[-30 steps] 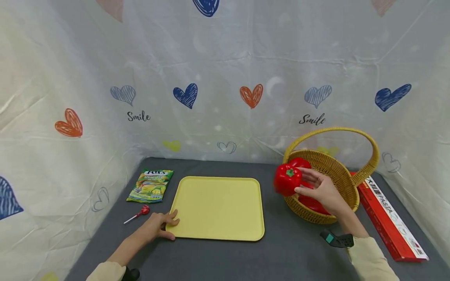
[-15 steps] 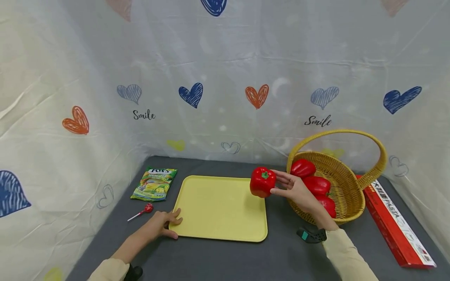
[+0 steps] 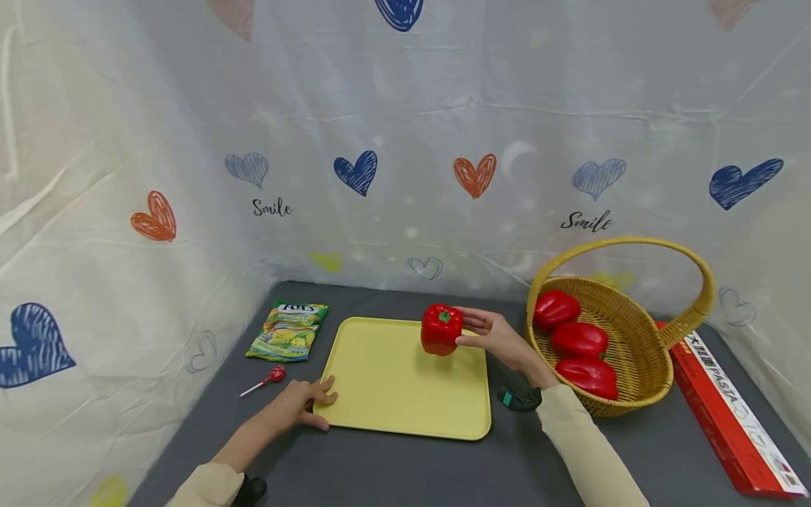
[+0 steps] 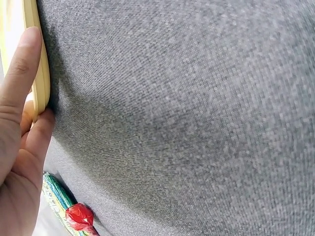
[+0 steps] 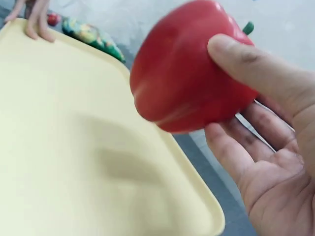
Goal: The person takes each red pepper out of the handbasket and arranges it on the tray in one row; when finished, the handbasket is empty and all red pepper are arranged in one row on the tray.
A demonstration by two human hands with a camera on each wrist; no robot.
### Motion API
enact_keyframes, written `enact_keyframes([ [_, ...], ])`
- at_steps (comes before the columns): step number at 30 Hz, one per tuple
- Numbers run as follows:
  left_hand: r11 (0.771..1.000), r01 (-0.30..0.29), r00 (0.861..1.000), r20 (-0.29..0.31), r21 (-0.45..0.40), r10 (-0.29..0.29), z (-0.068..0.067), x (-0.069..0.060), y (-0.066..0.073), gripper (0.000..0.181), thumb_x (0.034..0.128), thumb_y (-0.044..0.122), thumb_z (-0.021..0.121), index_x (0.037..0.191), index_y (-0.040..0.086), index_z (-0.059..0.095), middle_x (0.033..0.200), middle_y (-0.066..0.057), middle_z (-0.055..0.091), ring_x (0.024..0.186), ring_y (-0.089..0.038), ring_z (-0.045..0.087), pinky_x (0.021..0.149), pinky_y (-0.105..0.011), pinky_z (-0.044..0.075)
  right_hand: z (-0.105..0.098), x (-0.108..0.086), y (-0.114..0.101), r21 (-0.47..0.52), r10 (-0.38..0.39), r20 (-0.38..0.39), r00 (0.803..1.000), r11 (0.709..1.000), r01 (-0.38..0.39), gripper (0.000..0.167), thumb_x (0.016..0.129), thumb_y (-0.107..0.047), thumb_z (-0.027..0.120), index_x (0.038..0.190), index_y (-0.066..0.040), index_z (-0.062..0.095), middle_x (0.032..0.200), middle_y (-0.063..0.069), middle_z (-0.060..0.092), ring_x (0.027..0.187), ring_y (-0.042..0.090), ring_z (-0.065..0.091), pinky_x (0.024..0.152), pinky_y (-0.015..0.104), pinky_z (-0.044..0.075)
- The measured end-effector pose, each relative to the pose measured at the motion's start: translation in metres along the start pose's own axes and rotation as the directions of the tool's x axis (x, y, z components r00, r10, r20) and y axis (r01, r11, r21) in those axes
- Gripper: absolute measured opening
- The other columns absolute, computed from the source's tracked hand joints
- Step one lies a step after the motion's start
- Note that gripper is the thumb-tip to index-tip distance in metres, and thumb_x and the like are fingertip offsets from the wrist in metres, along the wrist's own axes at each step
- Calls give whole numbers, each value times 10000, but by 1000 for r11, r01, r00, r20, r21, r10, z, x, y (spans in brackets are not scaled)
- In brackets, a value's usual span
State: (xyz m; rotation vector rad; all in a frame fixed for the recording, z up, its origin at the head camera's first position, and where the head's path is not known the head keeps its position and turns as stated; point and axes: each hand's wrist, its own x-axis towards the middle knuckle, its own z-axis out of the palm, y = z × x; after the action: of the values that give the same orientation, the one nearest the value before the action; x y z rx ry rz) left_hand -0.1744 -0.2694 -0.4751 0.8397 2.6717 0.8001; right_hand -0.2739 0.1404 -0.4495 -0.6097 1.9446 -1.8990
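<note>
A red bell pepper with a green stem hangs over the right half of the yellow tray. My right hand holds it from the right, thumb on one side and fingers on the other; in the right wrist view the pepper is clear of the tray and casts a shadow on it. At the tray's near left corner, my left hand grips the rim. The left wrist view shows the thumb along the tray's edge and fingers around the corner.
On the right stands a wicker basket with a tall handle, holding 3 red peppers. A red pasta box lies beside it. Left of the tray are a green candy bag and a red lollipop. A heart-printed curtain hangs behind.
My right hand has carried the pepper leftward from the basket to over the tray. My left hand stays at the tray's corner. The head view has shifted slightly.
</note>
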Motion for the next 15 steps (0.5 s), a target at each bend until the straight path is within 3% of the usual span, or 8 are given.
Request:
enact_keyframes([
  [9,1000,-28,999,-22,2,28,1,1,0,643,686,322,806,1166,-76,648,1307,-329,478,1187,-533,438,911,-551,435,15,45,11,60,-2,53,999,998,-1,621,879,-30,678,1435,14,406,1434,192,449,1302,346,443,945,407,466],
  [15,1000,-18,1000,-26,0,18,0,0,2,641,680,313,811,1164,-74,649,1307,-330,478,1182,-536,442,911,-555,434,36,72,17,54,8,64,998,998,-11,606,858,-15,698,1401,26,432,1378,184,497,1244,340,482,918,350,495],
])
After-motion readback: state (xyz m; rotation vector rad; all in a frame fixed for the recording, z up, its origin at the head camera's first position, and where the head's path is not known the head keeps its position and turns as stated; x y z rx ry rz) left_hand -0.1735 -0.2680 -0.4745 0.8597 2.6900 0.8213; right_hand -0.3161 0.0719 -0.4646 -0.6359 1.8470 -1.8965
